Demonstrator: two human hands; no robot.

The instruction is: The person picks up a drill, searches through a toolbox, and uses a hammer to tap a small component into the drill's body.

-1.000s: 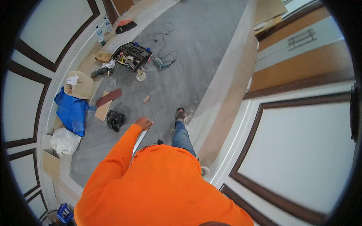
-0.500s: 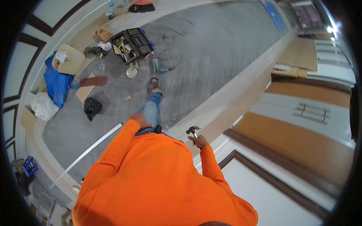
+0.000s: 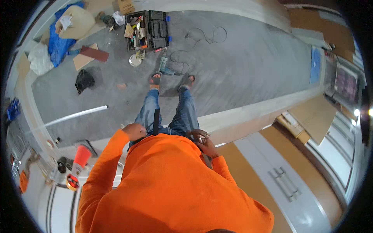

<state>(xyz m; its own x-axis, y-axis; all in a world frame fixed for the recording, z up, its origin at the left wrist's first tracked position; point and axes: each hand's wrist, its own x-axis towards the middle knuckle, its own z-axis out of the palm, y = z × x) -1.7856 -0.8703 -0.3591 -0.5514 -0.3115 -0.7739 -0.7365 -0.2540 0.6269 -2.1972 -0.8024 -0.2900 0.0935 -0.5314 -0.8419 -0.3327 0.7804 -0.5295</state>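
My left hand [image 3: 134, 131] is at my waist beside my jeans, its fingers curled and whatever they may hold hidden. My right hand [image 3: 206, 146] grips a hammer [image 3: 198, 135] at my right hip. A dark strap [image 3: 156, 121] hangs at my front. Past my sandalled feet lie a teal power tool [image 3: 165, 66] with its looped cord and a round white lid [image 3: 135, 61]. A long white metal strip [image 3: 77, 115] lies to my left.
An open black toolbox [image 3: 136, 33], dark plastic bag [image 3: 84, 80], boards [image 3: 93, 54] and blue sheeting [image 3: 57, 49] lie ahead. A red-and-white cone [image 3: 82, 155] is at left. Brown cabinet doors [image 3: 311, 174] and leaning boards [image 3: 312, 116] are at right.
My view has turned rightward and both feet now show. My right hand, out of sight at first, came into view with the hammer and has moved in against my hip.
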